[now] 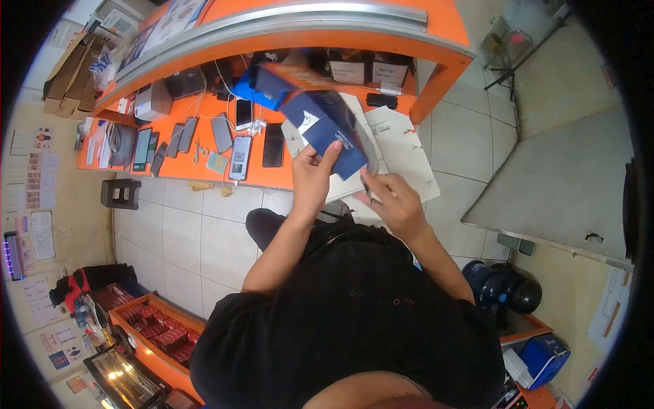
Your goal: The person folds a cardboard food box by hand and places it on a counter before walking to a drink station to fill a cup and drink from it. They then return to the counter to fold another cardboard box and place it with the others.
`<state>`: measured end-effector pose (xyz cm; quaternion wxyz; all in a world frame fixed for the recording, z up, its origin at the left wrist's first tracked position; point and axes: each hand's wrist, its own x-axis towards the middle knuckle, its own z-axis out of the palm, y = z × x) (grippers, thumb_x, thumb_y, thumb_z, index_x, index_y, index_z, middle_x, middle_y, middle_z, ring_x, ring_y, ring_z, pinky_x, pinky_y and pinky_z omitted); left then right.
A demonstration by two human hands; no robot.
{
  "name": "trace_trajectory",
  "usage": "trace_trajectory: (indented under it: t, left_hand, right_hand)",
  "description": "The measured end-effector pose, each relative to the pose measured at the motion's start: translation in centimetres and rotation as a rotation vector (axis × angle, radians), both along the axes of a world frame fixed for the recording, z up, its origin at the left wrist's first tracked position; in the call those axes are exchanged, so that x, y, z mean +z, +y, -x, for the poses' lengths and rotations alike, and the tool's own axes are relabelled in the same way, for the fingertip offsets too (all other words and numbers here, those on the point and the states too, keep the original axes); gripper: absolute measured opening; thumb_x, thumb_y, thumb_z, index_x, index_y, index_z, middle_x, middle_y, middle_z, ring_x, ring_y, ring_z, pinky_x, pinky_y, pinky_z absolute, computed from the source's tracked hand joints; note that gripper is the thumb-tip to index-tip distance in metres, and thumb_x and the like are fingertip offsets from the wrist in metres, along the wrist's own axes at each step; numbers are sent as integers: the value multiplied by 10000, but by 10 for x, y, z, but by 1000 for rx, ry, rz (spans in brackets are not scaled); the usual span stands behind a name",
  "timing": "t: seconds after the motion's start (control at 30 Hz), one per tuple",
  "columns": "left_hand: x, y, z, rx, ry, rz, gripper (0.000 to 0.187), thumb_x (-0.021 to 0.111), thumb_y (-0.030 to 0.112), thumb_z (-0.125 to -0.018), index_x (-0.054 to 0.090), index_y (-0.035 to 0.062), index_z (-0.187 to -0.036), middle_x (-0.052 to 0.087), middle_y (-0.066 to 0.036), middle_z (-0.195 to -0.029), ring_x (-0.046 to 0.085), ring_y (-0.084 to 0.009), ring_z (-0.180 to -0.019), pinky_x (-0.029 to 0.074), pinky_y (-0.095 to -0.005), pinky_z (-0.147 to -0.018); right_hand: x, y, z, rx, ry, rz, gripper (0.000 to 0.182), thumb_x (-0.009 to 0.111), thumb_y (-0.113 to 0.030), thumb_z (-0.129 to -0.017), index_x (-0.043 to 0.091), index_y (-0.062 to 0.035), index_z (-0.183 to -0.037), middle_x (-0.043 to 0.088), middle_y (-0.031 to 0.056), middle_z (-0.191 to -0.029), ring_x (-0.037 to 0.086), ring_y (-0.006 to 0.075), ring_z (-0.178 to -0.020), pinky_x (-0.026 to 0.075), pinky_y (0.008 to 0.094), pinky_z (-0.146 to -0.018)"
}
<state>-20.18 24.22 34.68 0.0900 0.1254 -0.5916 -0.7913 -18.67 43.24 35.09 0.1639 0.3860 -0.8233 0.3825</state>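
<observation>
My left hand (313,174) pinches a dark blue printed card or folded leaflet (336,146) between thumb and fingers, with a white patch on its upper left. My right hand (397,202) is closed close to the card's lower right corner. Its fingers are bent around something dark and slim that I cannot make out. A blurred greyish strip runs along the card's right side. Behind and below both hands lie white sheets (402,146) with small printed marks, partly covered by the card. Beyond the card, a blurred blue and orange piece (279,82) is visible.
An orange desk (194,167) carries several phones, including one with a lit screen (240,158), plus scissors (199,151) and white cables. Its raised shelf (306,34) overhangs the back. A black stool (120,194) stands left; a grey panel (558,184) juts in at right.
</observation>
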Motion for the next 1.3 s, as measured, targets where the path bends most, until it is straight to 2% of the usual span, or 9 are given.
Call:
trace_trajectory:
  t: [0.17,0.43,0.83,0.9,0.97,1.03,1.1,1.17,1.3]
  left_hand:
    - [11,11,-14,-196,-11,161,184,699,91,-961,703,-48,-1083,737,-70,-974,676,-109,-840,566,-256,-743]
    - [6,-22,-10,-210,66,38,221,664,29,-967,649,-48,-1174,730,-97,-1075,685,-133,-945,574,-292,-863]
    - [33,-18,-21,-444,-134,291,368,640,32,-961,551,-30,-1312,678,-101,-1140,640,-115,-1026,535,-285,-869]
    - [15,-22,-17,-425,32,-260,446,613,126,-991,465,18,-1398,640,-125,-1220,652,-159,-1029,544,-310,-898]
    - [12,-30,-6,-408,-52,-280,512,601,223,-1010,398,63,-1452,605,-139,-1269,659,-197,-1027,550,-348,-924]
    - [13,-31,3,-11,0,-186,466,599,287,-1019,459,37,-1386,613,-125,-1217,660,-188,-1008,566,-337,-880]
    - [24,-29,4,88,71,-161,355,642,244,-1004,546,9,-1253,626,-104,-1125,656,-168,-947,581,-313,-794]
    - [24,-32,2,71,108,188,226,711,142,-955,612,-10,-1090,645,-77,-976,646,-144,-844,574,-295,-715]
    - [25,-15,-3,75,178,330,192,789,48,-866,642,-33,-959,643,-56,-782,618,-123,-683,517,-267,-650]
  right_hand:
    - [23,-9,23,-223,70,46,575,857,-134,-676,691,-36,-1218,631,53,-989,632,222,-900,551,351,-752]
    - [42,0,28,36,44,-157,368,777,-73,-791,711,-47,-1152,629,83,-1020,631,265,-968,552,350,-794]
    - [21,-7,46,15,-146,207,275,862,-121,-740,627,-23,-843,727,146,-1146,702,302,-942,560,345,-783]
    - [18,-10,39,-30,-530,195,252,827,-152,-801,609,-35,-846,672,147,-1299,720,312,-964,569,363,-785]
    - [6,-14,37,-37,-282,115,247,818,-148,-814,601,-39,-860,673,159,-1291,726,314,-936,574,360,-780]
    - [-2,-17,34,-41,-44,32,243,809,-144,-828,593,-44,-874,675,171,-1284,732,317,-909,580,357,-775]
    - [-4,-18,37,-64,265,11,259,817,-118,-819,571,-53,-868,683,201,-1253,736,308,-898,586,348,-756]
    - [0,-18,37,-117,219,87,269,822,-108,-814,561,-56,-853,686,212,-1237,739,305,-891,589,343,-746]
    - [5,-24,34,-203,76,233,295,834,-82,-798,544,-56,-842,687,225,-1229,745,318,-886,596,341,-721]
